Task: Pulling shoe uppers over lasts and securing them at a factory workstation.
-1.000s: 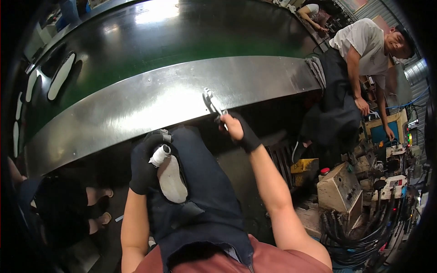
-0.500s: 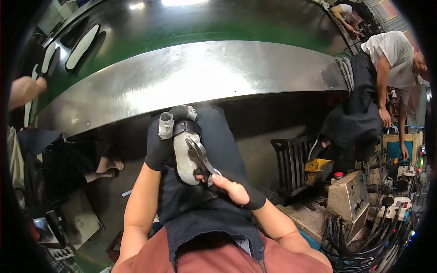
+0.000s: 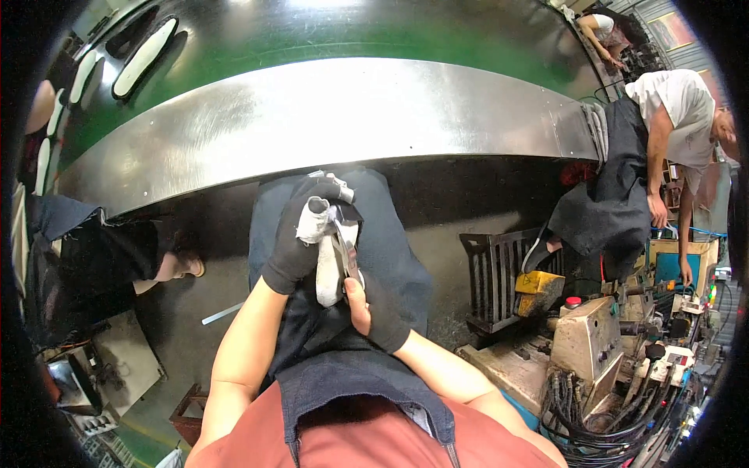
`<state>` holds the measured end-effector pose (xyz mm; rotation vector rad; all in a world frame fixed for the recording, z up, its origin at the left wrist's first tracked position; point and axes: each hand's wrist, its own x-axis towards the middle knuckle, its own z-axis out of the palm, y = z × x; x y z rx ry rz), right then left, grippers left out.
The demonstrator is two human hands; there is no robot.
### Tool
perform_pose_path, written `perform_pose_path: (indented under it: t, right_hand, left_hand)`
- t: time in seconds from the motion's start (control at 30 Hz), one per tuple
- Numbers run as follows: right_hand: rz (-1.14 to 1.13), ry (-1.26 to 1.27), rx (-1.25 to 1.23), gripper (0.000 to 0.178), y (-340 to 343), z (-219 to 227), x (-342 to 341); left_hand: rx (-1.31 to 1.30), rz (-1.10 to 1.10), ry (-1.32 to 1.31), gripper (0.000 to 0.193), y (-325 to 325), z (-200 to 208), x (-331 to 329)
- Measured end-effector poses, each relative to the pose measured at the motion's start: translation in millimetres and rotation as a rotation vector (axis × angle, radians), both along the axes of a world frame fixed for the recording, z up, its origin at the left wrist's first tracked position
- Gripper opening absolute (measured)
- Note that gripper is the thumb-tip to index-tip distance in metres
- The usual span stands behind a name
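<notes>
Over my lap, my left hand [image 3: 290, 243], in a black glove with whitish tape round some fingertips, grips a shoe upper on its last [image 3: 328, 277]. Its pale underside faces up, and dark material shows at its far end. My right hand [image 3: 376, 310], also in a dark fingerless glove, is closed round metal pincers [image 3: 349, 254]. The jaws reach the far end of the shoe, close to my left fingers. Whether they bite on its edge is hidden.
A metal-edged bench [image 3: 312, 117] curves ahead, with white soles [image 3: 147, 59] on its green surface. To the right stand a dark slatted rack [image 3: 499, 277], a yellow block [image 3: 540, 290] and a machine with cables [image 3: 587, 343]. A co-worker [image 3: 675, 117] bends there; another person's arm [image 3: 40, 108] shows left.
My right hand has moved up and slightly left, bringing the pincers' jaws to the shoe's far end. The shoe has shifted and tilted in my left hand. The left neighbour's hand has moved toward the rim.
</notes>
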<state>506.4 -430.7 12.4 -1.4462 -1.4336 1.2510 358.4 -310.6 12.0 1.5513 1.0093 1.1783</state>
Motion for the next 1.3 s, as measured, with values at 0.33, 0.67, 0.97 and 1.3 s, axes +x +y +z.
perform_pose_path:
  t: [0.33, 0.67, 0.97, 1.3]
  right_hand:
    - [0.354, 0.415, -0.461, 0.043, 17, 11, 46]
    - [0.196, 0.041, -0.058, 0.028, -19, -12, -19]
    - [0.774, -0.067, 0.394, 0.042, -92, -40, 78]
    - [0.732, -0.137, 0.471, 0.042, -84, -44, 77]
  left_hand:
    - [-0.034, -0.124, -0.119, 0.052, -4, -1, -16]
    - [-0.035, -0.118, -0.181, 0.077, -28, 6, -19]
    - [-0.642, -0.031, -0.350, 0.056, -142, -6, -19]
    - [-0.222, -0.195, -0.078, 0.077, -141, -44, -35]
